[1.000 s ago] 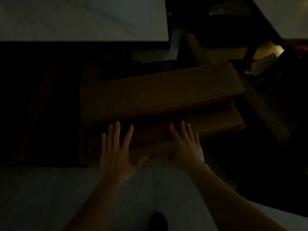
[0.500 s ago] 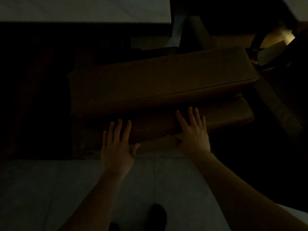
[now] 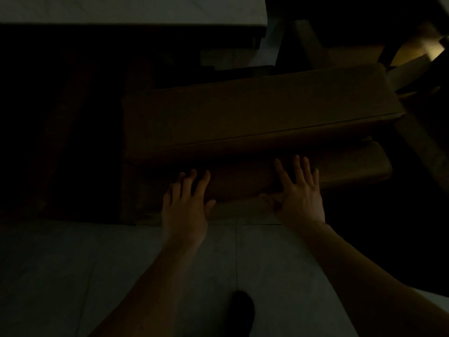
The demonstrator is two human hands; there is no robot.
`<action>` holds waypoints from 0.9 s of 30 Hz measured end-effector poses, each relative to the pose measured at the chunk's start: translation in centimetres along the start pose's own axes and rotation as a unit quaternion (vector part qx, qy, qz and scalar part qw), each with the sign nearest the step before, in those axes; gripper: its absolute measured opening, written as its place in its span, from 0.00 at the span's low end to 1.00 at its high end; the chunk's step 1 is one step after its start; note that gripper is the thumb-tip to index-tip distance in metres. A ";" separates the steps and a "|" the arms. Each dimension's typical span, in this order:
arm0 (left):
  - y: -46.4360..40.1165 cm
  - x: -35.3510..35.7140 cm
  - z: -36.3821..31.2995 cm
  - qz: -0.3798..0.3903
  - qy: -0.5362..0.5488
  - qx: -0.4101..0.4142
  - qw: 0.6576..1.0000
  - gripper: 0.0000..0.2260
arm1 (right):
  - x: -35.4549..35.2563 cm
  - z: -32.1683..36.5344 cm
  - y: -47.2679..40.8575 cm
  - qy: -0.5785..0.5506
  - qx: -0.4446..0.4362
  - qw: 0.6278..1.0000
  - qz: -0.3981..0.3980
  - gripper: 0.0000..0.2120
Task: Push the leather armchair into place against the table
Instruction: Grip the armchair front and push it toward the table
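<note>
The room is very dark. The brown leather armchair (image 3: 255, 117) fills the middle of the view, its thick backrest top nearest me. Both palms lie flat against the back of the chair below that top edge: my left hand (image 3: 185, 205) toward the chair's left half, my right hand (image 3: 300, 193) toward its right half, fingers spread and pointing away from me. Neither hand holds anything. The pale table (image 3: 126, 10) runs along the top left, with deep shadow between it and the chair.
A pale tiled floor (image 3: 73, 276) lies under my arms, and a dark shoe (image 3: 243, 310) shows at the bottom. Another brown seat (image 3: 313, 42) and a dim lit patch (image 3: 435, 48) sit at the upper right. A dark mass (image 3: 60, 142) stands left of the armchair.
The armchair has slid away from me toward the table. Both hands followed it, staying flat on its back, with the right hand further forward.
</note>
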State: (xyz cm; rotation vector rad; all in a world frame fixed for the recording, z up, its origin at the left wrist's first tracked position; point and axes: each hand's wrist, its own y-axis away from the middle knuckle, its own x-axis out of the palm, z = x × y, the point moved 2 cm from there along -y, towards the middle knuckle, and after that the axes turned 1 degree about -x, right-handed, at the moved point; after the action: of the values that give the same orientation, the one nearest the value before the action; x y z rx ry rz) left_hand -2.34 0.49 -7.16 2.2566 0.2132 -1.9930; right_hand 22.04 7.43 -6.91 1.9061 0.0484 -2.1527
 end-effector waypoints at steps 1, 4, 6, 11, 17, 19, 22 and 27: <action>0.4 0.0 0.4 -0.001 -0.003 0.000 1.000 0.29 | 0.2 0.4 0.5 -0.004 0.002 1.000 0.000 0.44; 1.6 0.0 1.6 -0.005 -0.005 0.006 1.000 0.29 | 0.7 1.5 2.2 -0.010 0.004 1.000 -0.001 0.43; 2.4 -0.1 2.3 -0.003 -0.004 0.009 1.000 0.29 | 0.9 2.1 3.2 -0.013 0.005 1.000 -0.002 0.43; 4.4 -0.5 3.5 -0.003 -0.003 0.010 1.000 0.29 | 1.4 3.5 5.5 -0.015 0.009 1.000 0.004 0.43; 8.0 -0.4 5.5 -0.009 0.006 0.014 1.000 0.29 | 2.8 5.1 9.5 -0.011 0.012 1.000 -0.012 0.42; 9.0 -0.4 6.0 -0.013 0.003 0.020 1.000 0.29 | 3.1 5.6 10.7 -0.011 0.012 1.000 -0.017 0.42; 10.0 -0.6 6.7 -0.007 0.000 0.025 1.000 0.29 | 3.2 6.2 11.7 -0.010 0.012 1.000 -0.018 0.42; 9.9 -0.5 7.2 -0.002 0.014 0.034 0.999 0.29 | 2.9 6.7 11.5 -0.002 0.028 1.000 -0.006 0.43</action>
State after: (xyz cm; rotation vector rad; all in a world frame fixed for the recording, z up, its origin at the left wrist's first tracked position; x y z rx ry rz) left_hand -7.59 -10.55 -7.52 2.3294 0.1553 -2.0012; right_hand 17.75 -5.48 -7.16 1.9377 -0.0020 -2.1867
